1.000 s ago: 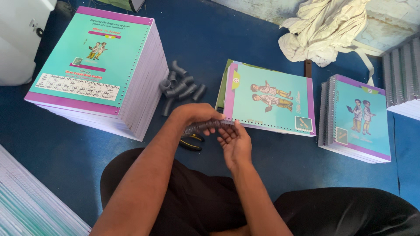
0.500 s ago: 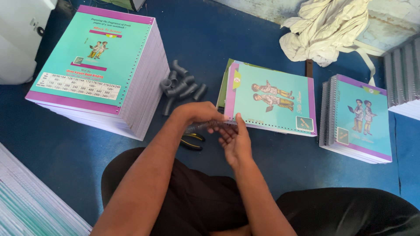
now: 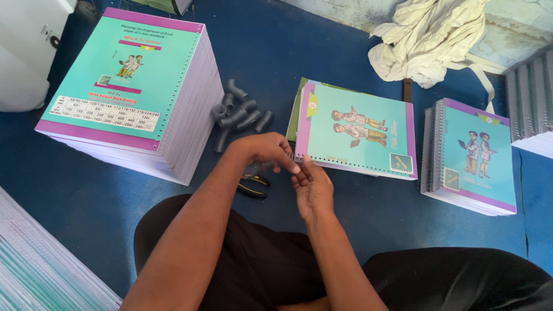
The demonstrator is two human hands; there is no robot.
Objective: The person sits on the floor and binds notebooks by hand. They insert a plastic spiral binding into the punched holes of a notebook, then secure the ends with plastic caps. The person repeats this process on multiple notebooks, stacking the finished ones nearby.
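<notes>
My left hand (image 3: 264, 152) is curled over a dark grey spiral coil (image 3: 257, 169); only a short piece shows beneath the palm. Its fingertips meet those of my right hand (image 3: 314, 187), which lies palm up with straight fingers. Whether the right hand also grips the coil is hidden. Both hands are at the near left corner of a teal and purple notebook (image 3: 357, 129) with a punched edge, lying on a small stack. Black and yellow pliers (image 3: 253, 188) lie on the blue floor (image 3: 276, 52) just below my left hand.
A tall stack of teal-covered punched books (image 3: 132, 92) stands at the left. Grey coil pieces (image 3: 239, 112) lie beside it. Spiral-bound notebooks (image 3: 469, 155) are stacked at the right, more bound ones (image 3: 533, 103) behind them. A crumpled cream cloth (image 3: 426, 37) lies at the back.
The coil held stretched out between both hands a second ago is now mostly hidden under my left hand. Both hands have shifted slightly right, to the notebook's corner.
</notes>
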